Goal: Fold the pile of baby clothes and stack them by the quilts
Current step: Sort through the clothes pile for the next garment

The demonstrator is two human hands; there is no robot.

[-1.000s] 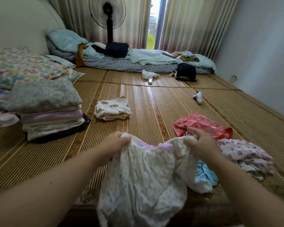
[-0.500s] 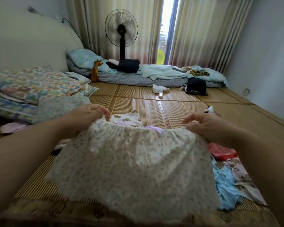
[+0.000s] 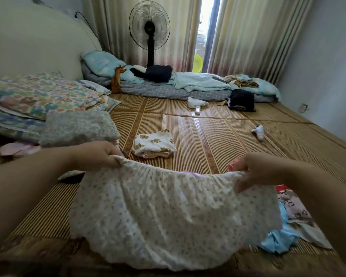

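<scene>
Best done flat on the woven mat (image 3: 208, 136): lower the cloth rather than fold in the air, with room enough ahead by the look of it. Steer clear of the stack of quilts (image 3: 54, 108) at the left until folded. Only then, going by the task, carry across to sit by the folded bear-print piece (image 3: 154, 143), lying on the mat just right of the quilts. Avoid dragging over the unfolded pile (image 3: 294, 208) at the right, partly hidden behind the near-right edge. Lay the floral garment (image 3: 168, 212) down with the top edge straight, smooth outward from the middle, then probably fold side to side and top to bottom.

Gripped at the top left corner by the left hand (image 3: 96, 154), fingers curled round the gathered edge. Pinched at the top right corner by the right hand (image 3: 256, 168), thumb and fingers closed on the cloth. Hold both corners level so as not to skew the fold.

Held low over the near part of the mat, directly in front, stretched wide between the two hands and sagging slightly in the middle. Pale cream, thin and soft-looking, hanging in loose ripples. Lower hem near or on the mat, hard to tell which. Gathered, elastic-looking top edge with a sliver of lilac behind. Tiny scattered print all over, too blurred to make out.
</scene>
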